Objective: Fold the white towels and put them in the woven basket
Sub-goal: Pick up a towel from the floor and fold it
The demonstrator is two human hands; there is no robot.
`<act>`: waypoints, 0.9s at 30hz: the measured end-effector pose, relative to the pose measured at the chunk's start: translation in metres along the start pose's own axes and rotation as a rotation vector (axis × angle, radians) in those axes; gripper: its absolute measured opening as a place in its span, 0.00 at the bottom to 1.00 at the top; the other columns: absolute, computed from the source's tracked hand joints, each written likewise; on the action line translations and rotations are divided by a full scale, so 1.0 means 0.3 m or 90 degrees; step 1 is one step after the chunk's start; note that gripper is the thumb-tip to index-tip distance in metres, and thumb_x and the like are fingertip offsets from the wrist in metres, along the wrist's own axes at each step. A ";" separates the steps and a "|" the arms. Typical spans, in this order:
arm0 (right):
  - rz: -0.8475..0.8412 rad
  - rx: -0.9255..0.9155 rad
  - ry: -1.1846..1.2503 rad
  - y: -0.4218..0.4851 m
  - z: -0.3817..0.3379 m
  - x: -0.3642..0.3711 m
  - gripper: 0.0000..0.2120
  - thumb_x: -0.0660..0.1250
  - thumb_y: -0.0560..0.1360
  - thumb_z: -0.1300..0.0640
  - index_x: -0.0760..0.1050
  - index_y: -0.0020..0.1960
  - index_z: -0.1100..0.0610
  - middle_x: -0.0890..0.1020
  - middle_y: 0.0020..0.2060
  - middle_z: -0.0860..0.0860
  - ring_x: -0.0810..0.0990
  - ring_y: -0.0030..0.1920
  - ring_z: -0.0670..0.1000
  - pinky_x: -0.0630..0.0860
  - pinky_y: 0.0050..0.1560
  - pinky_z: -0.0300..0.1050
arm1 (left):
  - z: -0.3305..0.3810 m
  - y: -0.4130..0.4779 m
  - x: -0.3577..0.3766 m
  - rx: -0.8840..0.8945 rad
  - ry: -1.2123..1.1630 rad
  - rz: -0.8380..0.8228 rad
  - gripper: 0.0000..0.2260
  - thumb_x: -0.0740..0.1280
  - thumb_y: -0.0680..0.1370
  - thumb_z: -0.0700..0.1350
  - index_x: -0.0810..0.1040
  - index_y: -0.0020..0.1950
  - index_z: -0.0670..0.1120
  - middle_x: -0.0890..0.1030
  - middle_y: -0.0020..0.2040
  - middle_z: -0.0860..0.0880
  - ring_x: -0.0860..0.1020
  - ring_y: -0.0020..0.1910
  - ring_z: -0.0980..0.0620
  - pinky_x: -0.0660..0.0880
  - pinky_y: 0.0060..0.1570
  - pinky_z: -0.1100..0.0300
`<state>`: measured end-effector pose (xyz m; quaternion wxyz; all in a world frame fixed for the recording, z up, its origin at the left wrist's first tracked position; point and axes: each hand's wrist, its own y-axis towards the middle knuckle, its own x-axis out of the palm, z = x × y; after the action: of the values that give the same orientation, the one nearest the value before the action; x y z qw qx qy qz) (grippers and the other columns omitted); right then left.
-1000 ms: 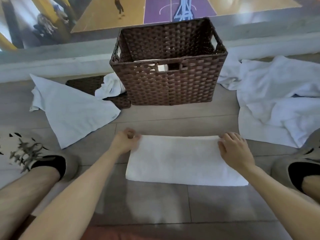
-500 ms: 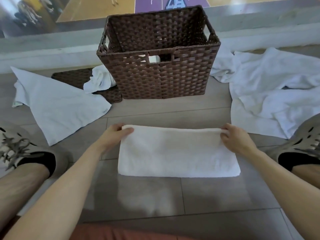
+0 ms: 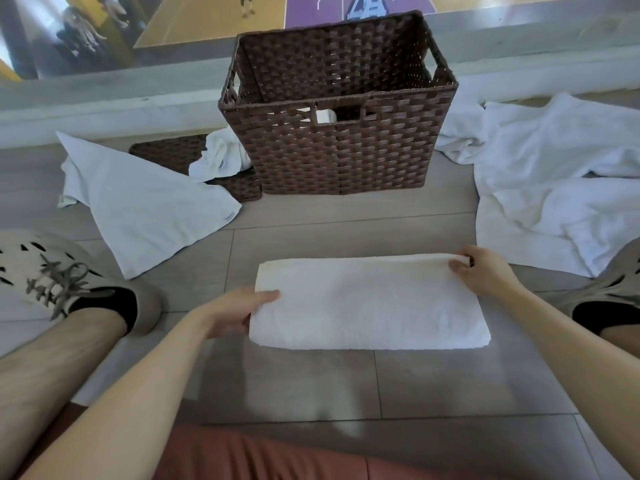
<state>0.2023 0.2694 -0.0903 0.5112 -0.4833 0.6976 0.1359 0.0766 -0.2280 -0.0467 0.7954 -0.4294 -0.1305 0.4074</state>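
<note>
While gripping folded towel [image 3: 367, 306], left hand [image 3: 232, 313]: thumb on top, clamping end.
right hand [image 3: 485, 275]: pinching far corner.
tip: lift ends level; woven basket [image 3: 346, 161] ahead of hands.

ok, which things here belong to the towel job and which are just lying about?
Job: folded white towel in left hand and right hand; brown woven basket; spread white towel, left; heaped white towels, right; small crumpled white towel by basket.
Lying about: flat brown woven mat; pale laced shoe; grey shoe.
</note>
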 end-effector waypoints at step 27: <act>-0.142 0.297 0.006 -0.127 -0.075 -0.002 0.38 0.79 0.66 0.29 0.79 0.52 0.63 0.79 0.39 0.55 0.78 0.37 0.55 0.70 0.32 0.46 | -0.034 0.121 0.262 0.486 0.844 0.308 0.29 0.45 0.87 0.66 0.47 0.88 0.62 0.46 0.89 0.48 0.42 0.88 0.44 0.48 0.83 0.35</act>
<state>0.2202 0.2354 -0.0682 0.6171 -0.4272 0.6550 -0.0881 0.1126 -0.1632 -0.0926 0.6890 -0.2970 0.6141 0.2448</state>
